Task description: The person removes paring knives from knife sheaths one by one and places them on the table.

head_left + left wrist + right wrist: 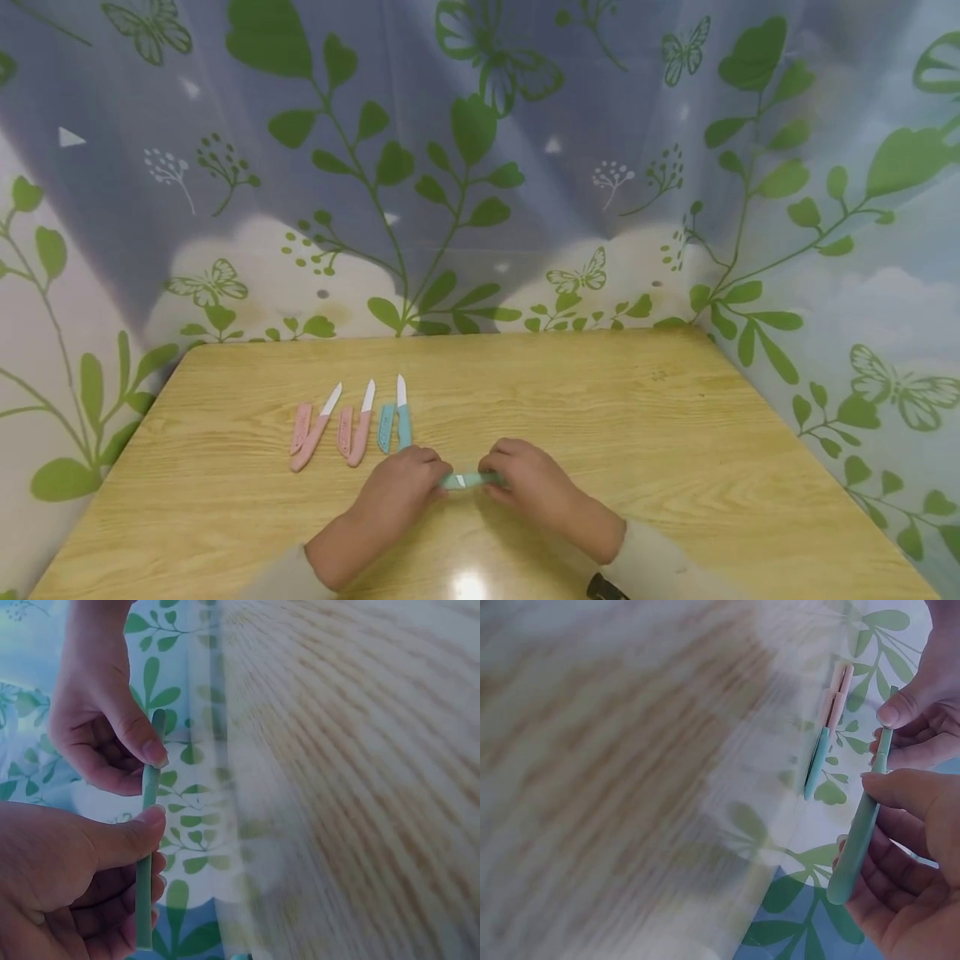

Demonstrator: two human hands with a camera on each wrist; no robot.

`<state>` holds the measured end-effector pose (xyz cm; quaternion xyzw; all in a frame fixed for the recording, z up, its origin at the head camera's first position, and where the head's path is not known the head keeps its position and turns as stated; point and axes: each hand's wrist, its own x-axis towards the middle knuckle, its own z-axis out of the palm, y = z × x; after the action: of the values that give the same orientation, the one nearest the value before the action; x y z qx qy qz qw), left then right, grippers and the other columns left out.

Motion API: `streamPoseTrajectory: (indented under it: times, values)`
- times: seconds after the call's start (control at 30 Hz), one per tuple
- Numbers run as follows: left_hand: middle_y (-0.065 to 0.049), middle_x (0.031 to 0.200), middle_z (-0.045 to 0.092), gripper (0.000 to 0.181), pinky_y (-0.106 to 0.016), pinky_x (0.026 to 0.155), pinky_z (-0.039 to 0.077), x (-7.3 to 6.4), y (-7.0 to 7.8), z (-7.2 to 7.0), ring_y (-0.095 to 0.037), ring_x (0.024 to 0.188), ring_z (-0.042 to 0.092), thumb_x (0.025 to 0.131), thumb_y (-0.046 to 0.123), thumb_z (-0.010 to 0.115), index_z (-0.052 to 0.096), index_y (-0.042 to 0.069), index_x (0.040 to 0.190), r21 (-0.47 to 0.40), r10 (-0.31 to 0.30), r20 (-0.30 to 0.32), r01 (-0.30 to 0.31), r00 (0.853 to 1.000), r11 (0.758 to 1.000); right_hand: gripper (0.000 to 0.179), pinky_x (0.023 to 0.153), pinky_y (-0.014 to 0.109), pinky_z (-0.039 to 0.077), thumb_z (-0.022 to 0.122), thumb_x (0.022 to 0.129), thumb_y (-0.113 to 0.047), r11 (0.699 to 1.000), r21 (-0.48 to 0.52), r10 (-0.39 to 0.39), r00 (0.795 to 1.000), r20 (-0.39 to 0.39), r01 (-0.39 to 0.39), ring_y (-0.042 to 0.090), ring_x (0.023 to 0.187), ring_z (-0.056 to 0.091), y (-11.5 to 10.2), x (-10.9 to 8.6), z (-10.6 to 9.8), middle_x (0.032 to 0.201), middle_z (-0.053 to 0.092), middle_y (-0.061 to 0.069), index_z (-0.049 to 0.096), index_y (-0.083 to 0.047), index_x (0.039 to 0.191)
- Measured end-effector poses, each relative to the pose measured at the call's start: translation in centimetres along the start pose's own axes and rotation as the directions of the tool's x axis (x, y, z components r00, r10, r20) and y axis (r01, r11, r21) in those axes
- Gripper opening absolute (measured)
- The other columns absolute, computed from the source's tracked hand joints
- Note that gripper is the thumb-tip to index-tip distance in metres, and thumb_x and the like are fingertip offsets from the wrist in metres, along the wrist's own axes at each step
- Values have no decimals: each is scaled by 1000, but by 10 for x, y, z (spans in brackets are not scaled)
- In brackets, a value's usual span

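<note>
Low over the front middle of the table, my left hand (pixel 401 487) pinches a green knife sheath (pixel 144 900) between thumb and fingers. My right hand (pixel 536 483) grips the green handle of a paring knife (pixel 855 847). Knife and sheath are in line, end to end, with a short bit of white blade showing between the hands in the head view; the rest of the blade is hidden. Just beyond my left hand lies a blue paring knife (pixel 402 408), its handle end partly covered by that hand. A blue sheath (pixel 386 427) is beside it.
Left of the blue pair lie two pink paring knives, one near the blue sheath (pixel 362 429) and one farther left (pixel 318 432), each with a pink sheath (pixel 301 427) alongside. The wooden table (pixel 637 417) ends at a leaf-patterned curtain (pixel 525 208) behind.
</note>
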<state>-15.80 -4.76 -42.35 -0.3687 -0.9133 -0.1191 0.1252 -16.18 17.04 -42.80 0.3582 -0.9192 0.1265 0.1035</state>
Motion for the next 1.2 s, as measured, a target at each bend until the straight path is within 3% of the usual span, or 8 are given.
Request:
streamPoseTrajectory:
  times: [0.4, 0.73, 1.2]
  values:
    - [-2, 87, 70, 23, -25, 73, 56, -3, -4, 9, -16, 80, 65, 72, 15, 83, 73, 7, 92, -14, -16, -24, 15, 1000, 1000, 16, 71, 18, 53, 80, 80, -16, 1000, -25, -13, 1000, -15, 13, 10, 77, 58, -1, -1, 6, 86, 63, -1, 72, -8, 91]
    - [-3, 90, 70, 25, -29, 74, 58, -4, -8, 3, -19, 84, 66, 72, 13, 83, 74, 7, 94, -26, -35, -45, 33, 998, 999, 17, 68, 19, 53, 81, 79, -15, 1000, -8, -1, 999, -35, 0, 10, 75, 57, 3, 1, 4, 84, 62, -1, 72, -7, 91]
    - [-1, 92, 70, 25, -29, 76, 57, -8, -9, 7, -18, 86, 65, 73, 15, 83, 73, 9, 95, -53, -53, -53, 50, 997, 997, 17, 69, 19, 53, 80, 80, -15, 1000, 6, 23, 1000, -4, -23, 10, 76, 58, 1, -1, 2, 85, 63, 0, 72, -7, 93]
